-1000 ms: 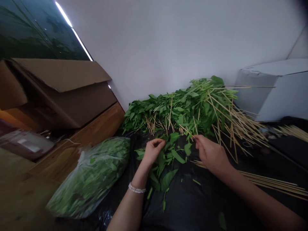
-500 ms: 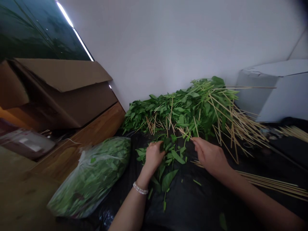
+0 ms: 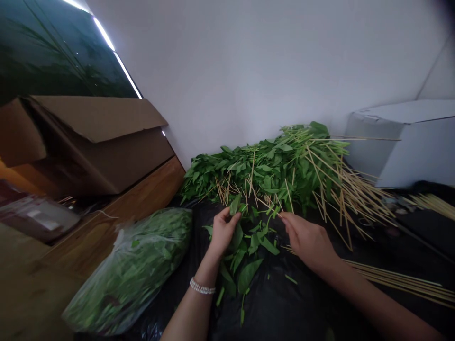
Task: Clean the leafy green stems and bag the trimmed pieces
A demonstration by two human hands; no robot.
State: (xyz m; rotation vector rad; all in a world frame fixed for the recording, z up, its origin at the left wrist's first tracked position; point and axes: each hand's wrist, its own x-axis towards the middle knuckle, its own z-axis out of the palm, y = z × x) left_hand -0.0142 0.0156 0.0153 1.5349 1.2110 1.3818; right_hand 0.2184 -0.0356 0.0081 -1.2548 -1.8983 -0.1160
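My left hand [image 3: 223, 233], with a beaded bracelet at the wrist, pinches a green leaf [image 3: 235, 204] between thumb and fingers. Opposite it, my right hand [image 3: 311, 241] is closed on a thin wooden skewer [image 3: 265, 204] that points away to the left. Bits of green stem [image 3: 275, 211] show on the skewer near my right fingertips. Loose leafy greens [image 3: 249, 274] lie between and below both hands on black plastic sheeting [image 3: 277, 312]. Behind them rises a long heap of leafy greens [image 3: 263, 163], with many skewers sticking out of it.
A clear plastic bag of greens [image 3: 135, 270] lies at the left. Bare skewers [image 3: 401, 279] rest at the right. An open cardboard box [image 3: 117, 156] stands back left on a wooden surface [image 3: 152, 184]; a white box [image 3: 419, 147] stands back right against the wall [image 3: 241, 71].
My left hand has turned and lifted slightly, and a leaf now shows in its pinch. My right hand has shifted slightly left with the skewer. The whole view has tilted a little.
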